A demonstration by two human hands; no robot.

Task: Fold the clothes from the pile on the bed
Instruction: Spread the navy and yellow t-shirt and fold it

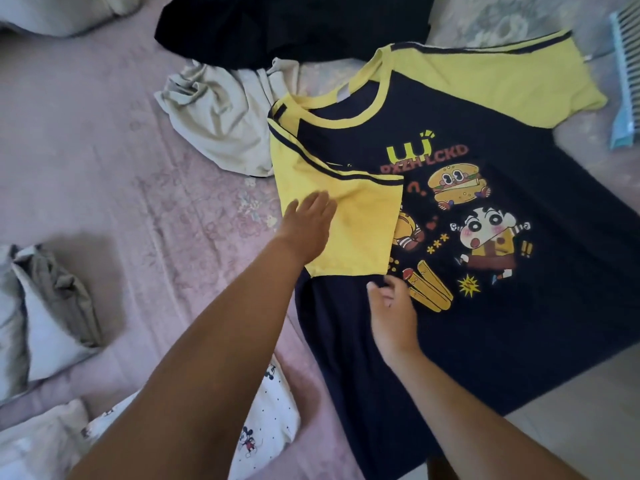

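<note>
Shirt (485, 306), navy with yellow sleeves and cartoon print, lies face up across the right half of the bed (121, 174), collar far, hem near. Left sleeve (353, 223) is already turned in over the chest; right sleeve (491, 81) still spread out far right. Unfolded pile far: black garment (294, 22), beige one (221, 112) just left of the collar. Folded pieces (52, 306) near left, a printed white one (270, 427) under the left forearm.

Left hand (308, 226) flat on the folded sleeve, fingers straight, pressing. Right hand (391, 306) just below the sleeve edge, fingers bent onto the navy cloth; pinching or only touching, cannot tell.

Judged step: setting the left side fold. To do it well: keep the flat palm as anchor, sweep outward to chase wrinkles, keep the fold edge straight from shoulder to hem, then match the right side to the same width
</note>
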